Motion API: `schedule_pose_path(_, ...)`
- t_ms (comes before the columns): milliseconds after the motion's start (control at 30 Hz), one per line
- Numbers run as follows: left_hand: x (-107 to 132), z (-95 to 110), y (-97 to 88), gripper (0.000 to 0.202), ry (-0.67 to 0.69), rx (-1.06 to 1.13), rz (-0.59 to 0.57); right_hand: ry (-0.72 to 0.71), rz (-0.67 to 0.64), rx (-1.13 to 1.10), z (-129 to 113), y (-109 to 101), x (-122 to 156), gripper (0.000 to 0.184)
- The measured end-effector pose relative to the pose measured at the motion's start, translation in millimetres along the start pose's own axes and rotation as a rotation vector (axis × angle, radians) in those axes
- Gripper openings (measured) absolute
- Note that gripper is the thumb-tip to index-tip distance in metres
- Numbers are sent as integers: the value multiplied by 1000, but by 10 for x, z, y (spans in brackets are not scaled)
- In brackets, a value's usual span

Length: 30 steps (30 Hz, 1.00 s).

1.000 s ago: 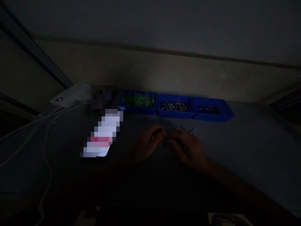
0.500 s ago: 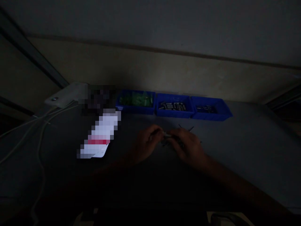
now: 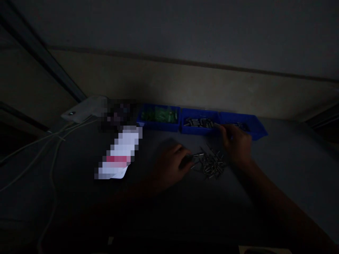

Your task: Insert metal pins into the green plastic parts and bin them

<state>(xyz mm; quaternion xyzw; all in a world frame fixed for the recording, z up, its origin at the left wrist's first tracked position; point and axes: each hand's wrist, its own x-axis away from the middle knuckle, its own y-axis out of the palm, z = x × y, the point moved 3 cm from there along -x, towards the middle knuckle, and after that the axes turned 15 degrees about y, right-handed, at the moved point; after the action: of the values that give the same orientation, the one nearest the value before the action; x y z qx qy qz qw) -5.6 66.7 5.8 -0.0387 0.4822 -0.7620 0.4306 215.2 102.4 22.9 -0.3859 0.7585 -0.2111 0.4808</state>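
Observation:
My left hand is closed around a thin metal pin, whose shiny end sticks out to the right past the fingertips. Beside it on the dark table lies a loose pile of thin metal pins. My right hand is at the right end of the middle blue bin, with thumb and fingers pinched on a small light metal cylinder. Short metal cylinders fill part of that bin. The light is dim, so fine detail is lost.
The left blue bin holds green pieces. In the right blue bin lie a few metal parts. A bright blurred-out phone-like slab lies left, near a white box with cables. A wall stands behind.
My hands have come apart. The right one has moved up and right to the middle bin, leaving the pin pile in sight. The whole view has shifted slightly.

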Motion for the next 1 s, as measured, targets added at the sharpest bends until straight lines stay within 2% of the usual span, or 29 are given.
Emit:
schedule_pose_path(233, -22, 18, 16, 12, 61, 4, -2, -3, 1, 89, 29, 138, -21, 38)
schedule_pose_path(367, -38, 60, -9, 21, 56, -14, -11, -6, 26, 101, 26, 137, -38, 39)
schedule_pose_path(533, -44, 31, 18, 8, 56, -87, -24, -26, -8, 9, -61, 58, -10, 33)
schedule_pose_path(633, -31, -19, 41, 11, 56, -68, -7, -107, -85, -120, -226, -35, 124, 29)
schedule_pose_path(800, -21, -78, 15, 10, 23, 60, 112, -313, -332, -269, -521, -94, 422, 22)
schedule_pose_path(900, -27, -89, -42, 10, -33, 138, 191, -363, -416, -271, -569, -76, 490, 24)
schedule_pose_path(1000, -33, -79, -96, 12, -52, 173, 252, -353, -422, -260, -545, -67, 479, 29)
